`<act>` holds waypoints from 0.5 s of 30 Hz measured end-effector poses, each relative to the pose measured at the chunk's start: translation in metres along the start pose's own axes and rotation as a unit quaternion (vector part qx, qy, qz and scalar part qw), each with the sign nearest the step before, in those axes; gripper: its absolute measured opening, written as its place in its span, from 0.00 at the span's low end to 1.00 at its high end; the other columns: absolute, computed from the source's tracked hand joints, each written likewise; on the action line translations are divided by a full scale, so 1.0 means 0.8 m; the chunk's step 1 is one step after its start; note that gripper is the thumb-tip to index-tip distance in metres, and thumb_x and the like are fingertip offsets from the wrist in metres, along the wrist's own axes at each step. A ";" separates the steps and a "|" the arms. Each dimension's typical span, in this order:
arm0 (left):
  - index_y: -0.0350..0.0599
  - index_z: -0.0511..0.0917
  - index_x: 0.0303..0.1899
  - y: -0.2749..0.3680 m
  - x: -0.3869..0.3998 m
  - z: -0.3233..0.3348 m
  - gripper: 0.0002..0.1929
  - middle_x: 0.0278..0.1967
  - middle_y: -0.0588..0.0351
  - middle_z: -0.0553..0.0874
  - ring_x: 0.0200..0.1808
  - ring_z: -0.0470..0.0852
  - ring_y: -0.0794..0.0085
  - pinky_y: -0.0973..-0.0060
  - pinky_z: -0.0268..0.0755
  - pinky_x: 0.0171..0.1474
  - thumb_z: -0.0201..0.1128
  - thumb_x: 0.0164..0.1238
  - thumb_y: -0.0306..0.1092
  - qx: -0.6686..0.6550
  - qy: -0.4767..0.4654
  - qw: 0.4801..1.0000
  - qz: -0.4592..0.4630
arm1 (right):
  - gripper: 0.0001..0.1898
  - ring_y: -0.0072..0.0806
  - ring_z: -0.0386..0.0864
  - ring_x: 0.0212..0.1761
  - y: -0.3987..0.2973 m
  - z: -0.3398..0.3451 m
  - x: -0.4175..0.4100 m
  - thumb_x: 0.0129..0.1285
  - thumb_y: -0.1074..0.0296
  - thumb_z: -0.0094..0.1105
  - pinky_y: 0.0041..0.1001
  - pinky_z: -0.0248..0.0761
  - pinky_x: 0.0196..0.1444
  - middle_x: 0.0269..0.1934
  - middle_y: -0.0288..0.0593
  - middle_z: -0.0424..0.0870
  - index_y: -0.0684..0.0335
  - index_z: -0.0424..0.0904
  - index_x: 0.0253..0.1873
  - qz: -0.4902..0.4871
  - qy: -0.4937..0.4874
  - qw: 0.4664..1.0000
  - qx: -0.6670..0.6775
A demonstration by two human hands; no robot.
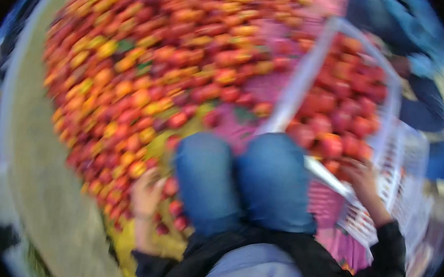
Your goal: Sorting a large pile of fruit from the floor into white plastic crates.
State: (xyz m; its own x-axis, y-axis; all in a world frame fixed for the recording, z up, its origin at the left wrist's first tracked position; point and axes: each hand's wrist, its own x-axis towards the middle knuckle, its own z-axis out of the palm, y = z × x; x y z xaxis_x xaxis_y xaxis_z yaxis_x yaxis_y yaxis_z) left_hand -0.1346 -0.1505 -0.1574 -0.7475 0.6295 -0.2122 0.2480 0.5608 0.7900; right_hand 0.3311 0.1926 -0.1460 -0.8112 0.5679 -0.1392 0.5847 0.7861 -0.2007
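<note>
A wide pile of red and yellow stone fruit, nectarines by their look, spreads before me. At its near left side is my left hand, with its fingertips beside a few fruits. Blur hides whether one is in its grasp. To my right a white plastic crate holds many redder fruits. My right hand reaches over the crate's near right corner, its fingers down against the fruit inside. Whether those fingers close on a fruit cannot be made out.
My knees in blue jeans touch the crate's near left corner. Another slotted white crate stands to its right. Pink cloth and yellow sheeting lie under the fruit. Another person's dark sleeve is beyond the crate. Pale ground borders the pile.
</note>
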 end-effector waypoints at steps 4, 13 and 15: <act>0.37 0.78 0.47 -0.125 -0.003 0.022 0.14 0.39 0.49 0.85 0.41 0.85 0.68 0.73 0.77 0.46 0.66 0.60 0.30 0.038 0.053 0.994 -0.084 | 0.26 0.48 0.68 0.59 -0.006 -0.020 -0.011 0.44 0.72 0.65 0.42 0.60 0.63 0.54 0.44 0.77 0.60 0.76 0.54 0.007 0.028 0.999 -0.024; 0.37 0.77 0.47 -0.285 -0.094 0.057 0.18 0.40 0.48 0.84 0.41 0.84 0.65 0.70 0.75 0.47 0.69 0.54 0.28 0.038 0.143 0.953 -0.266 | 0.29 0.50 0.67 0.56 0.004 0.022 0.000 0.44 0.82 0.61 0.43 0.62 0.58 0.50 0.51 0.70 0.64 0.69 0.56 0.032 -0.019 0.998 -0.041; 0.40 0.68 0.59 -0.268 -0.065 0.068 0.30 0.50 0.39 0.77 0.54 0.75 0.47 0.59 0.69 0.57 0.67 0.52 0.32 0.139 0.099 0.971 -0.168 | 0.29 0.50 0.67 0.56 0.008 0.022 -0.007 0.44 0.81 0.60 0.42 0.62 0.59 0.50 0.51 0.70 0.64 0.69 0.57 0.028 -0.004 0.996 -0.082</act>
State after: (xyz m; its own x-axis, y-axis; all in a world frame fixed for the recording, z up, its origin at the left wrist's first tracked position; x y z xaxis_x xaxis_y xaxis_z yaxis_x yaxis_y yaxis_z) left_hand -0.1159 -0.2743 -0.3472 -0.9121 0.2848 -0.2947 0.1053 0.8578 0.5031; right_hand 0.3391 0.1905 -0.1633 -0.7776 0.6099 -0.1528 0.6207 0.7834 -0.0317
